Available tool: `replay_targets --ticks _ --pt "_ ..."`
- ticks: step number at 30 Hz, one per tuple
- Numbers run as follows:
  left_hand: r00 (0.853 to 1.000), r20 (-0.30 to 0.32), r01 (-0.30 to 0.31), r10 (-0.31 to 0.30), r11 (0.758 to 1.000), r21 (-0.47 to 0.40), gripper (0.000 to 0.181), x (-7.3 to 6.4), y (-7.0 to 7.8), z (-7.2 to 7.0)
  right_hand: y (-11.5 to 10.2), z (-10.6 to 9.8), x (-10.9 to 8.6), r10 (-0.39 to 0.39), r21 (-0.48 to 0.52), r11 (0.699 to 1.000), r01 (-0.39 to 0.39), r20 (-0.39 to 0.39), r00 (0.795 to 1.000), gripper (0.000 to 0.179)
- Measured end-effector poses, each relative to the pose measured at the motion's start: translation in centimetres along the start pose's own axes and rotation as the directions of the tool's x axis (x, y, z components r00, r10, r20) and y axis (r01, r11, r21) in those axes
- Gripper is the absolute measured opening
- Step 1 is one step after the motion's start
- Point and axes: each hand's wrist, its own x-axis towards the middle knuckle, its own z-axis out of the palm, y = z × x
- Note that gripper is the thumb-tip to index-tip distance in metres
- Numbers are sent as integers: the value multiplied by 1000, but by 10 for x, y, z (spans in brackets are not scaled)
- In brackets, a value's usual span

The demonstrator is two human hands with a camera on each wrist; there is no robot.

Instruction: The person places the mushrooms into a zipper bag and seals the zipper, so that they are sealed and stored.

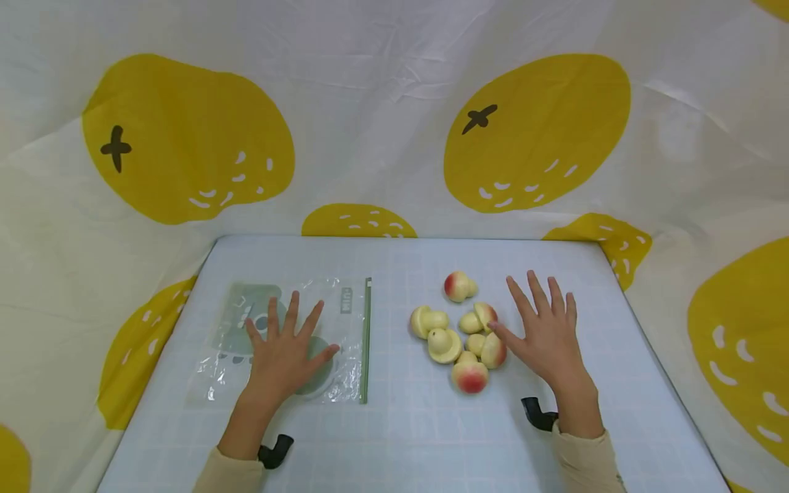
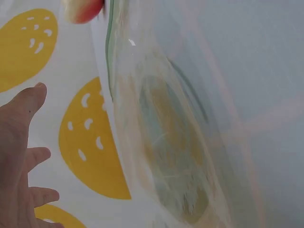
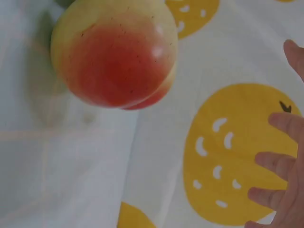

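My left hand (image 1: pixel 280 359) is over a clear zip bag (image 1: pixel 348 339), palm down with its fingers spread. Green printed shapes and a green zip strip (image 1: pixel 366 342) mark the bag, which lies flat on the left half of the table. The left wrist view has the bag (image 2: pixel 173 152) close up, with the left hand (image 2: pixel 16 137) apart from it. Beside a loose cluster of several toy mushrooms (image 1: pixel 470 378), cream with red caps, my right hand (image 1: pixel 548 342) has its fingers splayed and holds nothing. Its thumb overlaps the cluster's right edge in the head view.
One toy mushroom (image 1: pixel 457 287) lies a little behind the others. The pale checked table (image 1: pixel 419 445) meets a white cloth (image 1: pixel 370 137) with yellow fruit prints at its back and sides. Black curved pieces (image 1: pixel 539 414) stick out at both wrists.
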Motion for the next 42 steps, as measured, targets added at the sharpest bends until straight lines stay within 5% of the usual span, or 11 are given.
replay_targets --ticks 14,24,34,42 --pt "999 36 -10 13 997 -77 89 -3 14 8 -37 11 5 -120 40 992 119 27 992 81" --pt "996 61 -58 66 992 -113 88 3 37 22 -65 28 6 -219 93 972 217 8 976 79" --pt "986 157 -31 64 979 -201 84 5 52 31 -101 42 10 -392 56 917 395 -50 919 63" --pt "977 209 21 33 968 -250 78 4 54 32 -136 58 9 -476 -2 878 479 119 872 65"
